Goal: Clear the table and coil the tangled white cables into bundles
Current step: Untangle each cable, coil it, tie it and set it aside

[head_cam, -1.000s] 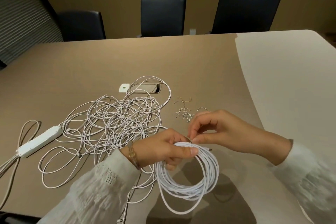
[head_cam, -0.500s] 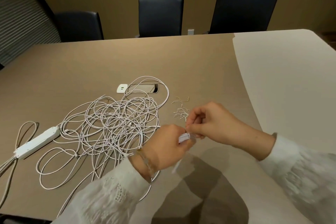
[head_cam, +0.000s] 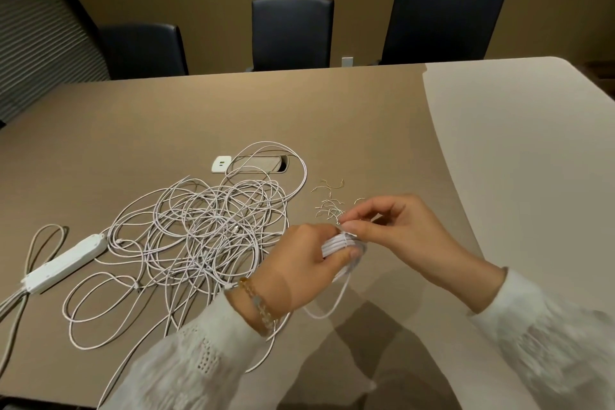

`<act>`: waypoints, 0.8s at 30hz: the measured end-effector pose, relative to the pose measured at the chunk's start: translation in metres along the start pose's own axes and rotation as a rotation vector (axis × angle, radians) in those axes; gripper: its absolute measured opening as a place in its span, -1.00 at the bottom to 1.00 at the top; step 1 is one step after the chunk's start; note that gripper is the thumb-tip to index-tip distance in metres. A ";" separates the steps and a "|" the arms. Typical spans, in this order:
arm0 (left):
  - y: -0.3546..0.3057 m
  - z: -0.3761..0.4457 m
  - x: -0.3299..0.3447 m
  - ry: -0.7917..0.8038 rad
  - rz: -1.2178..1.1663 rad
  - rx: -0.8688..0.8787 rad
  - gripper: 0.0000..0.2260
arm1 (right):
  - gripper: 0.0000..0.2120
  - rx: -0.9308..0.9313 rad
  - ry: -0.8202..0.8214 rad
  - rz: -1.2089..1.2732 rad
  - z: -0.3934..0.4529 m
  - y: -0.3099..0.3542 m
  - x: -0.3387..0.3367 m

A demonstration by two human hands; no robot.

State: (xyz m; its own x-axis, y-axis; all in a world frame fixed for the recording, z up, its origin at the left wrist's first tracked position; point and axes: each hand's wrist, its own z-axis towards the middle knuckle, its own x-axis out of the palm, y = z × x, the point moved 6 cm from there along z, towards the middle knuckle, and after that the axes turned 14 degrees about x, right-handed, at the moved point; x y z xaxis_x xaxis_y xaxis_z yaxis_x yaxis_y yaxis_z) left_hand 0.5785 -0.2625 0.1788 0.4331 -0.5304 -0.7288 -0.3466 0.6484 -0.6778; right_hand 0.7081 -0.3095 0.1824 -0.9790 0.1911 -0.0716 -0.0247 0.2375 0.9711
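Observation:
My left hand (head_cam: 299,268) grips a coiled bundle of white cable (head_cam: 337,245) above the brown table (head_cam: 233,110); most of the coil hangs hidden behind that hand, with one loop showing below it. My right hand (head_cam: 396,228) pinches a thin wire tie at the top of the bundle, fingertips touching it. A large tangle of white cables (head_cam: 206,230) lies spread on the table to the left of my hands. A small heap of thin wire ties (head_cam: 329,206) lies just beyond my hands.
A white power strip (head_cam: 65,263) with its cord lies at the left edge. A white socket plate (head_cam: 221,164) and a cable slot (head_cam: 263,164) sit behind the tangle. Three dark chairs (head_cam: 293,32) stand along the far side. The tabletop's right part is a paler panel (head_cam: 532,160).
The coil hung open and round below my left hand a second ago; my left hand has turned over it and now hides most of it. Both hands rose slightly, the right pinching at the top.

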 end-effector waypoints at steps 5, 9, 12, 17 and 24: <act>-0.005 -0.001 -0.003 0.003 -0.046 0.010 -0.78 | -0.81 -0.036 0.093 0.097 -0.004 -0.002 0.000; -0.007 -0.003 -0.002 0.015 -0.095 -0.004 -0.39 | -0.80 -0.097 0.104 -0.013 -0.009 -0.004 -0.001; -0.006 -0.003 0.002 0.032 -0.242 -0.026 -0.34 | -0.82 -0.165 0.106 -0.114 -0.013 -0.001 0.001; 0.003 -0.005 0.012 0.095 -0.576 -0.188 -0.40 | -0.81 -0.198 0.154 -0.423 -0.019 -0.005 0.013; 0.009 0.005 0.014 0.099 -0.776 -0.228 -0.41 | -0.90 -0.141 0.142 -0.457 -0.011 -0.008 0.010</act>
State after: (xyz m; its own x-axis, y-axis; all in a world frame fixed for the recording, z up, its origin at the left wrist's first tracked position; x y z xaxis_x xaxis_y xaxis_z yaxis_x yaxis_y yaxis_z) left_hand 0.5851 -0.2613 0.1628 0.5475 -0.8358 -0.0412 -0.1435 -0.0453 -0.9886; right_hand 0.6958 -0.3203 0.1768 -0.8793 -0.0368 -0.4749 -0.4753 0.1334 0.8697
